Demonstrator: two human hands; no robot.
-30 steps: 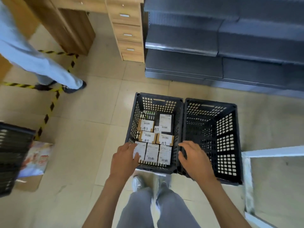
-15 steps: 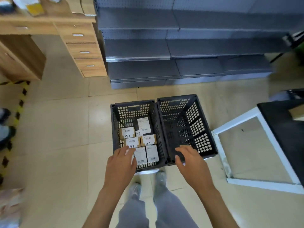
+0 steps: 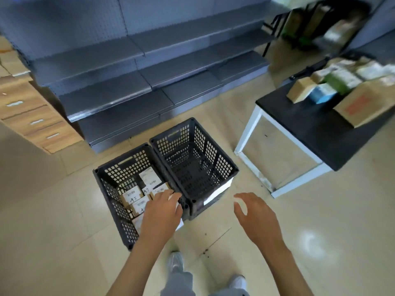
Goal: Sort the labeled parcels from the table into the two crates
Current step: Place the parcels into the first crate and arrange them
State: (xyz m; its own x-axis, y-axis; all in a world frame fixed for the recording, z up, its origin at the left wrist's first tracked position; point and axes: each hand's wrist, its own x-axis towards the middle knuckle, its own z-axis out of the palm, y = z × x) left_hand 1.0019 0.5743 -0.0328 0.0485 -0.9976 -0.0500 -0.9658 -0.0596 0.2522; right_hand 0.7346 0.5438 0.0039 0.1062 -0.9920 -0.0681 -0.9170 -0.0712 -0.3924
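Hovering over L crate rim, L hand fingers relaxed; R hand spread.

Single view, head-worn wide-angle camera. It looks forward and steeply down from standing height at the tiled floor. The two crates sit mid-frame, fairly near. Both forearms enter from the bottom edge, below the crates. Grey shelving lies beyond the crates; the desk lies right of them. Edges curve with lens distortion; upper right is blurred.
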